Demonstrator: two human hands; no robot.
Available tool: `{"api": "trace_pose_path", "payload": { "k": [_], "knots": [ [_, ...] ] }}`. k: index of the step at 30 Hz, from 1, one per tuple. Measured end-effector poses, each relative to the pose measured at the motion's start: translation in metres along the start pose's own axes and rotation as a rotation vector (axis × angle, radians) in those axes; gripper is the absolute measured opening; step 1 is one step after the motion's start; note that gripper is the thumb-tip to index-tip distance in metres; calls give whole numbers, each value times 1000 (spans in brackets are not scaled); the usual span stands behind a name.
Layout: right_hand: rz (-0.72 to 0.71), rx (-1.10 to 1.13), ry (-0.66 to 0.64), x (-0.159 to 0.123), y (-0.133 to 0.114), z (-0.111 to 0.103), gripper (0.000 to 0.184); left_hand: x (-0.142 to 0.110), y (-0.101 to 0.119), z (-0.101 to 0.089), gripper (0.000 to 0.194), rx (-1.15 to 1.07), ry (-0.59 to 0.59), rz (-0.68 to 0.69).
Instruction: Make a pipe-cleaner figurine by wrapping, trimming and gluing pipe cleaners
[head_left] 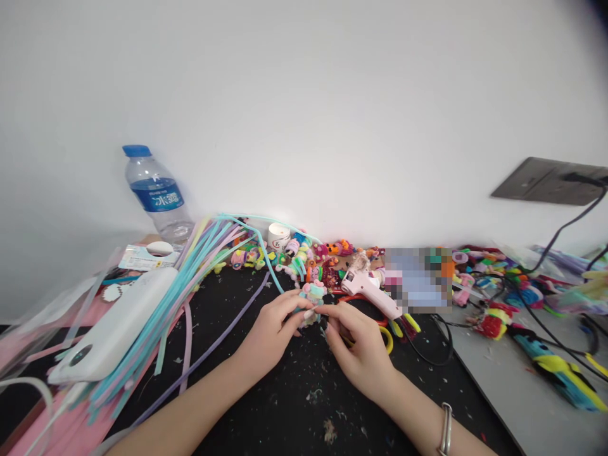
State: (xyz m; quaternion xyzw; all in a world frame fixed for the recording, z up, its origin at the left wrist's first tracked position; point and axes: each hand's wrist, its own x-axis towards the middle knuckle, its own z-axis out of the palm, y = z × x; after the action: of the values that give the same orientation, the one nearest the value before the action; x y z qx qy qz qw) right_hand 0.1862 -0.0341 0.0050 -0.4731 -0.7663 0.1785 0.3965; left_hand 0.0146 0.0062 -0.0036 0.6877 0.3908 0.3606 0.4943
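Note:
In front of me a small pastel pipe-cleaner figure [313, 292], pink, mint and yellow, is held above the black mat [285, 405]. My left hand [273, 329] pinches it from the left between thumb and fingers. From the right, the fingertips of my right hand [358, 345] close on its lower part, which the fingers partly hide. Just behind my right hand lie scissors with red and yellow handles [388, 340], partly covered. A pink glue gun [373, 291] rests beyond them.
At left, a bundle of pastel pipe cleaners [190, 278] lies beside a white power bank [114, 326]. A water bottle [156, 193] leans on the wall. Colourful fuzzy figures [327, 250] line the back near a white cup [278, 235]. Black cables [546, 316] cross the right side below a wall socket [546, 182].

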Motion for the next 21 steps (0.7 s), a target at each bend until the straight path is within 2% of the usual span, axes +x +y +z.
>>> {"api": "trace_pose_path", "payload": {
  "k": [4, 8, 21],
  "knots": [
    [-8, 18, 59, 0, 1, -1, 29, 2, 0, -1, 23, -87, -9, -59],
    [19, -35, 138, 3, 5, -2, 21, 4, -2, -1, 26, -231, -43, -128],
    [42, -6, 159, 2, 5, 4, 12, 2, 0, 3, 34, -345, -122, -196]
  ]
}}
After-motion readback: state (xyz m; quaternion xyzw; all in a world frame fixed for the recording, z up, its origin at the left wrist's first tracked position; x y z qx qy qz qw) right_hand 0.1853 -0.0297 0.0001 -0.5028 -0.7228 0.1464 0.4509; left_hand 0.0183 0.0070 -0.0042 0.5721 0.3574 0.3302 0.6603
